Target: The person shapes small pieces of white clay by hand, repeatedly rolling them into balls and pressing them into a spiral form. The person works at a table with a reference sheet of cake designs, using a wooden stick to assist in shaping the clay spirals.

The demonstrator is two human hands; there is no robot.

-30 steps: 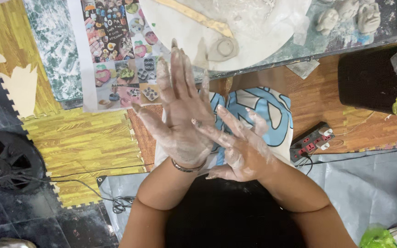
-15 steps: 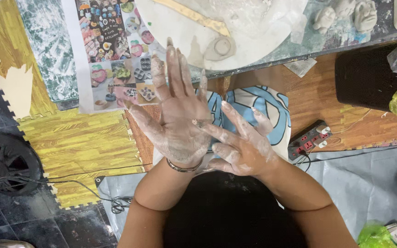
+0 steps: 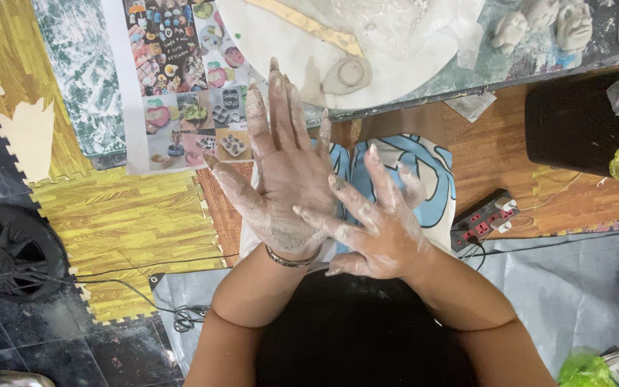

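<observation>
My left hand (image 3: 281, 172) is raised flat in the middle of the head view, fingers spread and pointing away from me, its back coated in pale dried clay. A thin bracelet circles its wrist. My right hand (image 3: 377, 218) lies against it from the right, fingers apart and resting on the left hand's edge near the palm. It is smeared with clay too. Neither hand holds anything. Above the fingertips, on a round white board (image 3: 281, 43), sits a small round clay lump (image 3: 349, 72).
Grey clay figures (image 3: 542, 25) stand on the worktable at the top right. A power strip (image 3: 483, 218) lies on the wooden floor mat to the right. A black fan (image 3: 8, 251) sits at the left, with a black bin (image 3: 574, 125) and green bag at the right.
My right hand has slid slightly along the left hand, rubbing it. Both hands stay pressed together in nearly the same place.
</observation>
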